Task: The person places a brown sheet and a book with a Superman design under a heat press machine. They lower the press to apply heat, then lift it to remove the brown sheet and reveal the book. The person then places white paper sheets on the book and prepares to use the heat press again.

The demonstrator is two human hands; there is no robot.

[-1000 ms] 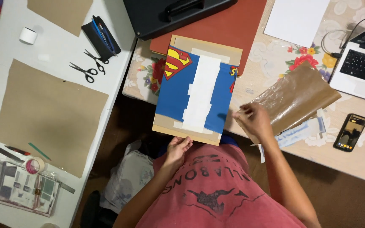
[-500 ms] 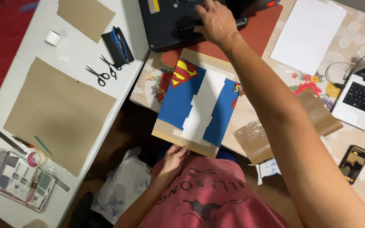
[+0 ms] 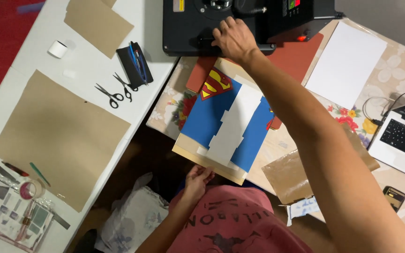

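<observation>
The right hand (image 3: pixel 233 40) is gripping the black press (image 3: pixel 240 21) handle, while the left hand (image 3: pixel 198 180) is pinching the blue board (image 3: pixel 226 129) to keep it steady.

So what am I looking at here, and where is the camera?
The camera sits on a person's head and looks straight down at their two bare hands. The right hand grips the handle of a black press machine at the far edge. The left hand steadies the near edge of a tan board carrying a blue sheet with a white strip. Nearby lie two black scissors, large brown paper, a white sheet and a laptop.
</observation>
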